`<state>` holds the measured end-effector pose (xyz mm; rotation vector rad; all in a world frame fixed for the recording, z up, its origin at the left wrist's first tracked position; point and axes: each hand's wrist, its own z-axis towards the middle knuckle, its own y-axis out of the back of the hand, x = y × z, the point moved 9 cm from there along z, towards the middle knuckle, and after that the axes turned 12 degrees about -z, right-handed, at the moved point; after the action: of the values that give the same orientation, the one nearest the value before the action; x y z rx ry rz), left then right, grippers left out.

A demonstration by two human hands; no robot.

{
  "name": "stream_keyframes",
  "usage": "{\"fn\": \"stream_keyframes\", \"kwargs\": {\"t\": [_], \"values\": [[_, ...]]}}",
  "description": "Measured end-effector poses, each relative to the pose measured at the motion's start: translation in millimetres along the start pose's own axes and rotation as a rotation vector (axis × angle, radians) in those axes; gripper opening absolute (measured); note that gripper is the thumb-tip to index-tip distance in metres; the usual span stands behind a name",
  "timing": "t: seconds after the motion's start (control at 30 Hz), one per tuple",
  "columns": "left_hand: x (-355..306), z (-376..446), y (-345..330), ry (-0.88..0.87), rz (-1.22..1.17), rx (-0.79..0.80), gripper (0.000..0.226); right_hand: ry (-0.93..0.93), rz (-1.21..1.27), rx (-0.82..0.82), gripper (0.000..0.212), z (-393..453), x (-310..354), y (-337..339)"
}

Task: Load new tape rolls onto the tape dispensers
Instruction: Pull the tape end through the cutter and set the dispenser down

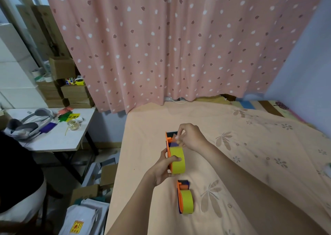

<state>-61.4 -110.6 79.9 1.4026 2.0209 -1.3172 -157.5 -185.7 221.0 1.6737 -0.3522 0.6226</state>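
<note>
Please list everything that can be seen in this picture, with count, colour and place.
tape dispenser in the hands: 1, orange, above the bed, yellow roll on it
tape dispenser on the bed: 1, orange, nearer the camera, yellow roll on it
bed sheet: 1, peach with flowers, right
curtain: 1, pink with dots, behind the bed
table: 1, white, left
headphones: 1, grey, on the table
cardboard boxes: several, brown, behind the table
puzzle cube: 1, many-coloured, on the boxes
left hand: grips the held dispenser
right hand: pinches at the dispenser's front

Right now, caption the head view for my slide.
Left hand grips a loaded dispenser; right hand pinches its tape end.
</note>
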Motion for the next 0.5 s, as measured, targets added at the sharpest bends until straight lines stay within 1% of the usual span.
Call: {"fn": "stream_keyframes", "kwargs": {"t": [0.03, 0.1, 0.17, 0.27, 0.33, 0.4, 0.5], "values": [[-2, 1, -2, -0.002, -0.016, 0.001, 0.1, 0.001, -0.008, 0.013, 0.021, 1, 2, 0], [-6, 3, -7, -0.004, -0.029, -0.011, 0.09, 0.006, -0.031, 0.059, 0.022, 3, 6, 0], [-10, 5, -10, 0.001, 0.01, -0.027, 0.082, -0.006, -0.021, 0.121, 0.021, 6, 7, -2], [-14, 7, -13, 0.0, 0.072, -0.041, 0.083, -0.012, -0.025, 0.179, 0.012, 6, 7, -4], [-14, 8, -14, 0.003, 0.071, -0.034, 0.076, -0.025, -0.038, 0.152, 0.013, 8, 6, -1], [-14, 8, -15, 0.0, 0.075, -0.028, 0.07, -0.071, -0.013, 0.084, 0.013, 11, 1, 7], [-16, 7, -18, -0.025, 0.088, -0.016, 0.078, -0.126, 0.019, 0.013, 0.011, 17, -7, 20]]}}
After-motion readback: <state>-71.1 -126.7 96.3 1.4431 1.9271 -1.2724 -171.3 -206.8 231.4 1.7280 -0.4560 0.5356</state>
